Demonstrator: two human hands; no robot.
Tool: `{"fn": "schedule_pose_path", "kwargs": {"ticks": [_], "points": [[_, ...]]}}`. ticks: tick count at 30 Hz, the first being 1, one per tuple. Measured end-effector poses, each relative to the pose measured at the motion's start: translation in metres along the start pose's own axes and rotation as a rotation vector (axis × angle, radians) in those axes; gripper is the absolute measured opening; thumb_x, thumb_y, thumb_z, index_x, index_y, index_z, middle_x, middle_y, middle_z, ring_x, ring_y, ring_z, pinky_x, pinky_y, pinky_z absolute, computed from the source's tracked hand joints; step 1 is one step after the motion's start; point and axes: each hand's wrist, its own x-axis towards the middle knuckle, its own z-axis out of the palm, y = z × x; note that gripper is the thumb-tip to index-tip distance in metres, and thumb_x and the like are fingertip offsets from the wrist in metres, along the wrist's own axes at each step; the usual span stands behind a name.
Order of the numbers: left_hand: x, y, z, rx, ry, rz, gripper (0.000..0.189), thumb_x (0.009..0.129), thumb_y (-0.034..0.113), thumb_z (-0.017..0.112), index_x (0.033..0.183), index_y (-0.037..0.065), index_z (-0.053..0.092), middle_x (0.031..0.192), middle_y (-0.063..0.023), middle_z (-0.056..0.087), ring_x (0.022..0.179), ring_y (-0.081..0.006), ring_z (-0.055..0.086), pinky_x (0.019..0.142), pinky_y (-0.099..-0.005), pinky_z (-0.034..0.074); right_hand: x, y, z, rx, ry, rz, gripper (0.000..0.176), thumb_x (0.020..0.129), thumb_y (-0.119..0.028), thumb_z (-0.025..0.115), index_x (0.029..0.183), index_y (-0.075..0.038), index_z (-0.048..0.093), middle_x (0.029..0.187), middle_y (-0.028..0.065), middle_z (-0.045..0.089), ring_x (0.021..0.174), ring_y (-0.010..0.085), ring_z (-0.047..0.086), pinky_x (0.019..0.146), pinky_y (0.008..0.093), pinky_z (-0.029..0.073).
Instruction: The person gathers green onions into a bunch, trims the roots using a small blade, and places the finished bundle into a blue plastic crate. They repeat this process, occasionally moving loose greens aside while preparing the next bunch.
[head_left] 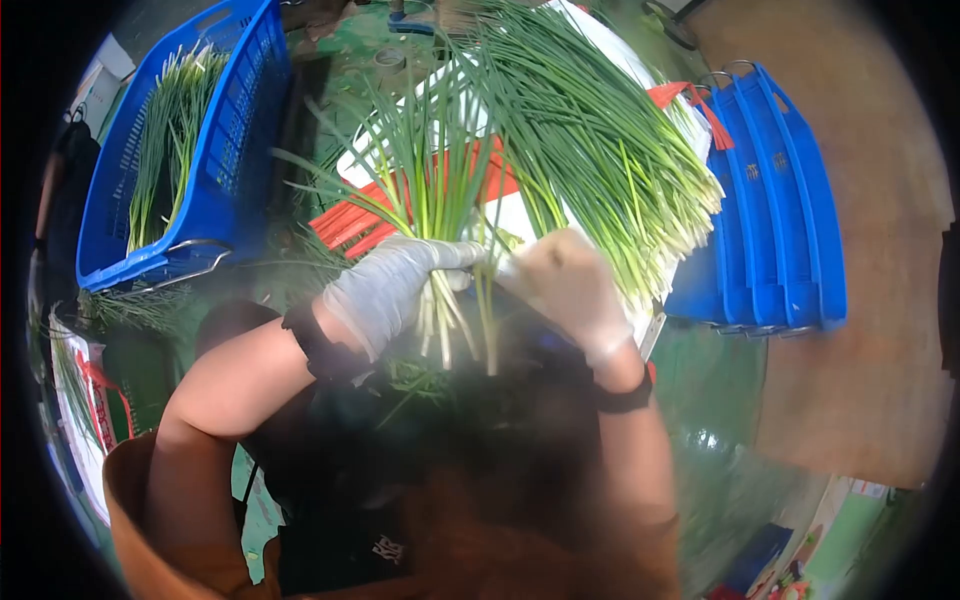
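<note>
My left hand (390,290), in a whitish glove, is wrapped round a small bunch of scallions (435,195). Their green leaves fan upward and their white root ends hang below my fingers. One scallion stalk (487,320) stands slightly apart at the bunch's right side. Close to that stalk is my right hand (570,290), also gloved and blurred by motion. Its fingers look closed, with a bit of yellowish green at their tips that I cannot make out. A large pile of scallions (600,140) lies just beyond, white ends toward the right.
Red strips (360,210) lie on the white surface (515,222) under the pile. At left stands a blue crate (240,120) with more scallions (175,130) inside. Stacked blue crates (770,200) stand at right. Loose green trimmings (420,380) lie below my hands.
</note>
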Motion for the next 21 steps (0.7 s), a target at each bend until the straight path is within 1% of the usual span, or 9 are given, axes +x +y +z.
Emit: {"fn": "schedule_pose_path", "kwargs": {"ticks": [1, 2, 4, 8, 10, 11, 14, 17, 21], "points": [[0.003, 0.0, -0.002, 0.063, 0.041, 0.012, 0.025, 0.09, 0.009, 0.059, 0.112, -0.001, 0.057, 0.093, -0.0093, 0.066, 0.077, -0.0167, 0.066, 0.072, -0.0328, 0.058, 0.002, 0.009, -0.003, 0.008, 0.128, 0.364, 0.018, 0.08, -0.019, 0.06, 0.072, -0.003, 0.061, 0.076, 0.0142, 0.06, 0.075, 0.033, 0.059, 0.07, 0.042, 0.048], [0.002, 0.001, 0.003, 0.064, 0.034, 0.014, 0.025, 0.09, 0.009, 0.059, 0.112, -0.001, 0.057, 0.093, -0.0093, 0.066, 0.077, -0.0167, 0.066, 0.072, -0.0328, 0.058, 0.001, 0.022, -0.003, 0.002, 0.131, 0.364, 0.018, 0.08, -0.019, 0.06, 0.072, -0.003, 0.061, 0.076, 0.0142, 0.06, 0.075, 0.033, 0.059, 0.07, 0.042, 0.048], [-0.004, 0.005, 0.01, -0.204, 0.049, 0.001, 0.026, 0.09, 0.007, 0.056, 0.115, -0.001, 0.055, 0.097, -0.0118, 0.065, 0.082, -0.0208, 0.067, 0.078, -0.0353, 0.057, -0.003, 0.046, 0.004, -0.176, -0.193, 0.571, 0.02, 0.077, -0.02, 0.062, 0.073, -0.001, 0.061, 0.075, 0.016, 0.063, 0.074, 0.0351, 0.059, 0.07, 0.0446, 0.048], [-0.005, 0.005, 0.007, -0.248, 0.082, -0.005, 0.03, 0.094, 0.012, 0.053, 0.119, -0.003, 0.053, 0.103, -0.0155, 0.064, 0.085, -0.0217, 0.067, 0.077, -0.0327, 0.058, -0.004, 0.039, -0.002, 0.017, -0.027, 0.665, 0.018, 0.077, -0.017, 0.064, 0.073, 0.0, 0.06, 0.072, 0.0158, 0.063, 0.069, 0.0289, 0.062, 0.066, 0.0417, 0.049], [0.004, 0.0, -0.005, -0.247, -0.039, 0.006, 0.03, 0.094, 0.012, 0.053, 0.12, -0.003, 0.052, 0.104, -0.0159, 0.064, 0.083, -0.0171, 0.067, 0.072, -0.0259, 0.057, -0.004, 0.028, -0.012, 0.657, -0.036, 0.824, 0.014, 0.08, -0.013, 0.063, 0.078, 0.0, 0.06, 0.069, 0.0117, 0.062, 0.066, 0.0202, 0.062, 0.063, 0.0345, 0.048], [0.006, 0.0, -0.006, -0.153, -0.074, -0.02, 0.03, 0.093, 0.011, 0.054, 0.12, -0.003, 0.053, 0.105, -0.0158, 0.064, 0.082, -0.0147, 0.066, 0.071, -0.0232, 0.057, -0.006, 0.018, -0.016, 1.068, -0.029, 0.847, 0.009, 0.084, -0.01, 0.059, 0.083, -0.001, 0.058, 0.067, 0.0082, 0.06, 0.063, 0.0142, 0.058, 0.061, 0.0291, 0.047], [0.001, 0.006, -0.001, -0.052, -0.097, -0.003, 0.029, 0.092, 0.007, 0.056, 0.118, -0.003, 0.054, 0.106, -0.0141, 0.065, 0.077, -0.0099, 0.065, 0.068, -0.02, 0.056, -0.007, -0.018, -0.03, 1.166, -0.153, 0.835, 0.011, 0.083, -0.007, 0.062, 0.087, 0.0, 0.054, 0.069, 0.0069, 0.06, 0.063, 0.0147, 0.056, 0.062, 0.029, 0.046], [0.004, 0.011, -0.002, -0.061, -0.015, 0.023, 0.025, 0.09, 0.007, 0.058, 0.114, -0.002, 0.058, 0.1, -0.0107, 0.067, 0.075, -0.0084, 0.063, 0.065, -0.0197, 0.055, -0.01, -0.049, -0.022, 0.792, -0.163, 0.646, 0.017, 0.081, -0.005, 0.066, 0.088, 0.0, 0.052, 0.071, 0.0053, 0.058, 0.064, 0.014, 0.054, 0.064, 0.0293, 0.047], [0.003, 0.009, -0.003, 0.0, -0.05, 0.072, 0.03, 0.09, 0.01, 0.059, 0.118, -0.001, 0.055, 0.101, -0.0098, 0.066, 0.084, -0.0134, 0.066, 0.065, -0.0241, 0.057, -0.008, -0.056, -0.013, 0.881, -0.174, 0.632, 0.021, 0.083, -0.009, 0.068, 0.092, 0.0, 0.052, 0.07, 0.0019, 0.052, 0.064, 0.0119, 0.05, 0.062, 0.0276, 0.044]]}}
